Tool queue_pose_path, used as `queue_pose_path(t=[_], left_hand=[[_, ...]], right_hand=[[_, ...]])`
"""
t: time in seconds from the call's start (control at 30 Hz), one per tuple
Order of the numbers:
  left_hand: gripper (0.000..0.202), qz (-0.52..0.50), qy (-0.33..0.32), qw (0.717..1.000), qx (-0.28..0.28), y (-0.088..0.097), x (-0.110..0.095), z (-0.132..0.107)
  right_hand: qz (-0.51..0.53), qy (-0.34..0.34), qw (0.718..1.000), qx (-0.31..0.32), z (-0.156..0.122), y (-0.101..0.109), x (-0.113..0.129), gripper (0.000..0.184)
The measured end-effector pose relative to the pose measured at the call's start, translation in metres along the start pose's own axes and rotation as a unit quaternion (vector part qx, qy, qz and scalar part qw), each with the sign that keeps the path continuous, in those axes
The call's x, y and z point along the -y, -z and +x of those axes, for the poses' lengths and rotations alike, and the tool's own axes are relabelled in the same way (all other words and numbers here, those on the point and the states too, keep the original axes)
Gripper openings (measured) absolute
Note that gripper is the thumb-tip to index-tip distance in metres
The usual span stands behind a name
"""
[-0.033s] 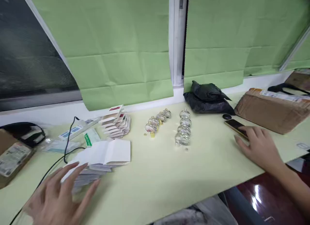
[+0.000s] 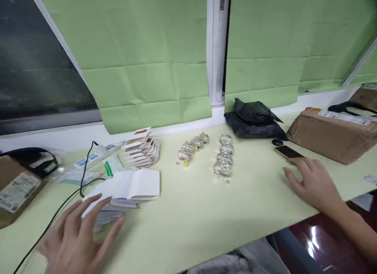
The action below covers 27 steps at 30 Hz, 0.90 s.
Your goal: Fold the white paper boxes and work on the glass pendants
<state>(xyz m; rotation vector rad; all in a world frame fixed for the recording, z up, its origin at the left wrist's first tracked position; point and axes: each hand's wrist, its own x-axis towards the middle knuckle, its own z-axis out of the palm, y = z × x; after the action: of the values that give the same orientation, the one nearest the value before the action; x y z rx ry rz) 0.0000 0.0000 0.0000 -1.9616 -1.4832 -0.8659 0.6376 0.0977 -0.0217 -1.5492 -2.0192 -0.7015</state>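
Right hand (image 2: 313, 183) has drawn slightly back, its fingers loosely spread at the near edge of the phone (image 2: 287, 151) — contact unclear; left hand (image 2: 76, 234) spreads over the white papers (image 2: 144, 183) on the tabletop (image 2: 176, 223); shiny round pieces (image 2: 223, 170) lie between — in two rows.

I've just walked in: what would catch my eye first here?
Probably the big green blinds filling the background. Next, the row of shiny silvery pieces mid-table, right of some gold-trimmed ones. Then the hands: the left hand by white folded papers, the right hand at a phone.
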Motion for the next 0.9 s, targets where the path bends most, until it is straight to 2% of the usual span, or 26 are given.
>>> queue_pose_path(t=[0.07, 0.1, 0.13, 0.2, 0.27, 0.37, 0.47, 0.53, 0.6, 0.67, 0.77, 0.9], left_hand=[[0.058, 0.042, -0.029, 0.998, 0.042, -0.003, -0.010, 0.006], [0.052, 0.040, -0.067, 0.995, 0.069, -0.004, -0.016, 0.010], [0.045, 0.021, -0.116, 0.990, 0.082, -0.006, -0.021, 0.013], [0.033, -0.027, -0.171, 0.979, 0.108, -0.009, -0.031, 0.021], [0.021, -0.064, -0.193, 0.972, 0.115, -0.011, -0.043, 0.029], [0.018, -0.108, -0.197, 0.966, 0.129, -0.018, -0.063, 0.038], [0.017, -0.156, -0.191, 0.957, 0.152, -0.033, -0.083, 0.047], [0.014, -0.165, -0.211, 0.946, 0.184, -0.048, -0.093, 0.053], [0.010, -0.171, -0.215, 0.937, 0.215, -0.060, -0.100, 0.058], [0.010, -0.187, -0.188, 0.936, 0.234, -0.066, -0.103, 0.061], [0.011, -0.237, -0.128, 0.927, 0.262, -0.065, -0.104, 0.061], [0.011, -0.290, -0.091, 0.911, 0.280, -0.057, -0.106, 0.060]], right_hand=[[0.105, 0.072, 0.991, 0.039, -0.001, 0.002, 0.032, 0.023], [0.147, 0.110, 0.981, 0.069, -0.001, 0.003, 0.047, 0.018], [0.179, 0.135, 0.971, 0.086, 0.000, 0.004, 0.062, 0.014], [0.215, 0.170, 0.955, 0.117, 0.005, 0.005, 0.089, 0.009], [0.223, 0.211, 0.944, 0.119, 0.012, 0.004, 0.113, 0.011], [0.221, 0.282, 0.929, 0.093, 0.024, 0.003, 0.143, 0.020], [0.229, 0.341, 0.907, 0.098, 0.037, 0.000, 0.172, 0.025], [0.227, 0.372, 0.893, 0.112, 0.046, -0.004, 0.189, 0.025], [0.234, 0.379, 0.885, 0.135, 0.053, -0.010, 0.203, 0.021], [0.251, 0.384, 0.875, 0.156, 0.058, -0.016, 0.213, 0.019], [0.287, 0.368, 0.867, 0.174, 0.060, -0.022, 0.222, 0.017], [0.333, 0.326, 0.866, 0.182, 0.062, -0.020, 0.227, 0.013]])
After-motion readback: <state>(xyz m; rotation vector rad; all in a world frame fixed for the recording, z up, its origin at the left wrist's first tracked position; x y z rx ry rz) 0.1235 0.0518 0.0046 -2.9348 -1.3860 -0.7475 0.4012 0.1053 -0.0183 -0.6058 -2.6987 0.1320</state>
